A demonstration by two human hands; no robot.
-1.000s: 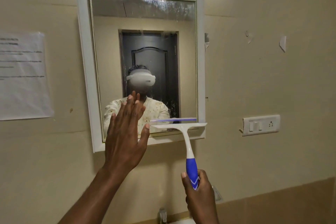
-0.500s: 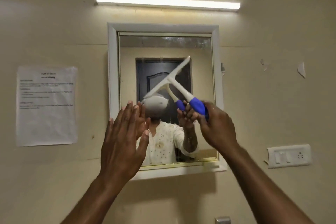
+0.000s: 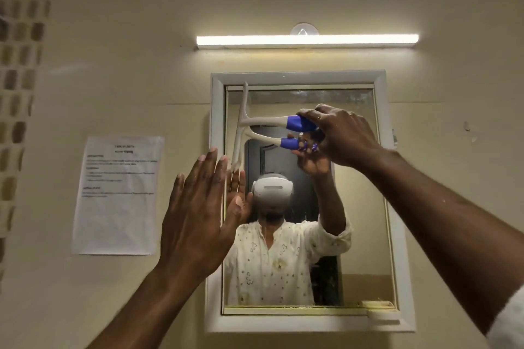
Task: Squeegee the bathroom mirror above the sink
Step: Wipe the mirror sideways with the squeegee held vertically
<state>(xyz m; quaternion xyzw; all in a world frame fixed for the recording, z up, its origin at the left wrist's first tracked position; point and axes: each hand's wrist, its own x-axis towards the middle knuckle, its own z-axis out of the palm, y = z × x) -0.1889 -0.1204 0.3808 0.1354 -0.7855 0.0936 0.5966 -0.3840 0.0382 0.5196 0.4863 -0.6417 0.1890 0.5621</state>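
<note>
- Squeegee (image 3: pixel 243 125) sits turned on its side, blade upright along the mirror (image 3: pixel 354 207)'s left edge near the top, I'd say to pull a stroke sideways across the glass.
- My right hand (image 3: pixel 340 136) curls round its blue grip, out to the blade's right.
- My left hand (image 3: pixel 198 207) is flat, fingers straight, holding nothing, raised just below the blade's lower end, over the frame's left side.

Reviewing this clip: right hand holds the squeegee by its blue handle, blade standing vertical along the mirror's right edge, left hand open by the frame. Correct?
Not quite. The head view shows the squeegee blade standing vertical along the left edge of the mirror, not the right. The rest holds: the right hand grips the blue handle, and the left hand is open by the frame.
</note>
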